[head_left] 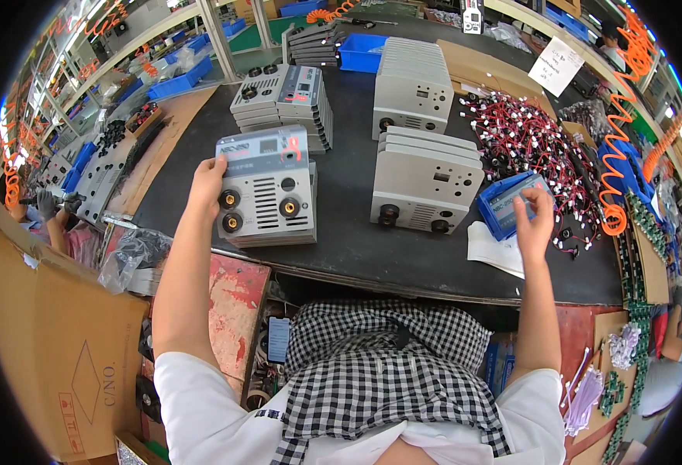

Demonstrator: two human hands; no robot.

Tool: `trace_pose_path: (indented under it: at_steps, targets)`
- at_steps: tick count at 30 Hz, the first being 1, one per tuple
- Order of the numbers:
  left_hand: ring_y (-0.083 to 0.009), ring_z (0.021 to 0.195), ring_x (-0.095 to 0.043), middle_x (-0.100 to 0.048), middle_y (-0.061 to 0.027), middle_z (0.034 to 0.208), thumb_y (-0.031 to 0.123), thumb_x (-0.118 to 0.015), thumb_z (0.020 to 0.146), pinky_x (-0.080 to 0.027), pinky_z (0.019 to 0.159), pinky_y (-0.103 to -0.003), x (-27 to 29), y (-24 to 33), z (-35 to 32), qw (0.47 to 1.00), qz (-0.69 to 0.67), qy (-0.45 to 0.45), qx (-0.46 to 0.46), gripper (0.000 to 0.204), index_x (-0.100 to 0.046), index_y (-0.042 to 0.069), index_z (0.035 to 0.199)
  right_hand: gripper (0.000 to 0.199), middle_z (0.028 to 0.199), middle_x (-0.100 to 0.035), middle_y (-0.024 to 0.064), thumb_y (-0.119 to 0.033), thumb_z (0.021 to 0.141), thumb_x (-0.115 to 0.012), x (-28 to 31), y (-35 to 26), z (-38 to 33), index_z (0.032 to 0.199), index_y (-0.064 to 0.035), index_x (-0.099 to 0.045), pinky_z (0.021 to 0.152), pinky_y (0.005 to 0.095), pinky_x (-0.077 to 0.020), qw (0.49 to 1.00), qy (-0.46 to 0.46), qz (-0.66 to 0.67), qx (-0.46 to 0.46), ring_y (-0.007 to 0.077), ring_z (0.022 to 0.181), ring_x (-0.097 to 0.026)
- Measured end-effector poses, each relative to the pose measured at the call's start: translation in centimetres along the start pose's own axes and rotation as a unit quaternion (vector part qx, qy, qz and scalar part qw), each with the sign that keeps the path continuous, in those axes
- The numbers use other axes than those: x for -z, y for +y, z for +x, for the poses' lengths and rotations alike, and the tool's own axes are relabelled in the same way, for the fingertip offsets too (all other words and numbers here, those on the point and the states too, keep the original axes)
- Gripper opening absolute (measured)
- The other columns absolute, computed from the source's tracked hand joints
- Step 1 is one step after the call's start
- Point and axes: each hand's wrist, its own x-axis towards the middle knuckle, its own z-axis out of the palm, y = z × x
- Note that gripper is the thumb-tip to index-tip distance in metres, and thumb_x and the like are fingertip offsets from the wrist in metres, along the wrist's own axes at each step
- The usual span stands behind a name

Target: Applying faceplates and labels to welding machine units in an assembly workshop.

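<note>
A single wide fisheye view sat on the person's head and looked steeply down and forward over the dark worktop (356, 256) from close above (straight edges bowed toward the rim), with both forearms entering from the lower edge and the shelves curving around its top.

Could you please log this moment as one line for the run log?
left hand: on top edge of front panel stack | right hand: fingers at blue tray | surface: black bench
</note>
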Motion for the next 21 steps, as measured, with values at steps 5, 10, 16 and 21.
trace_pose_path:
  at_steps: [5, 10, 16, 21]
  targets:
    - [-0.0283, 0.112, -0.042, -0.045, -0.0214, 0.119, 0.033, -0.069, 0.07, -0.035, 0.09, -0.033, -0.7, -2.0, 1.0, 0.995, 0.102, -0.021, -0.001, 0.069, -0.039, -0.003, 0.121, 0.043, 0.106, -0.048, 0.0145, -0.023, 0.07, -0.067, 0.8, 5.5, 2.2, 0.105, -0.0039, -0.052, 0.084, 0.0358, -0.0394, 0.976, -0.042, -0.21, -0.029, 0.0289, 0.098, -0.048]
    - [-0.0284, 0.111, -0.045, -0.047, -0.0189, 0.118, 0.028, -0.074, 0.062, -0.037, 0.09, -0.035, -1.4, -1.7, -0.6, 0.954, 0.279, -0.071, -0.083, 0.072, -0.041, 0.007, 0.122, 0.068, 0.115, -0.045, 0.0167, -0.037, 0.063, -0.071, 1.6, 9.3, 3.6, 0.116, -0.0031, -0.045, 0.085, 0.0374, -0.0398, 0.942, -0.109, -0.299, -0.111, 0.0307, 0.104, -0.046]
    - [-0.0273, 0.105, -0.05, -0.052, -0.0163, 0.112, 0.028, -0.072, 0.064, -0.04, 0.087, -0.035, -1.3, -2.0, -0.3, 0.935, 0.338, -0.06, -0.086, 0.064, -0.045, 0.011, 0.118, 0.075, 0.102, -0.059, 0.0132, -0.042, 0.057, -0.072, 1.8, 7.6, 5.8, 0.116, -0.0041, -0.047, 0.079, 0.035, -0.0441, 0.882, -0.225, -0.347, -0.223, 0.026, 0.093, -0.057]
    - [-0.0316, 0.102, -0.048, -0.047, -0.0143, 0.113, 0.023, -0.071, 0.064, -0.041, 0.084, -0.038, -3.3, 0.0, -4.2, 0.868, 0.45, 0.033, -0.207, 0.054, -0.048, 0.012, 0.112, 0.06, 0.101, -0.059, 0.0119, -0.035, 0.061, -0.072, 1.7, 6.1, 5.2, 0.11, -0.0081, -0.051, 0.073, 0.0376, -0.0471, 0.886, -0.167, -0.391, -0.184, 0.0272, 0.092, -0.057]
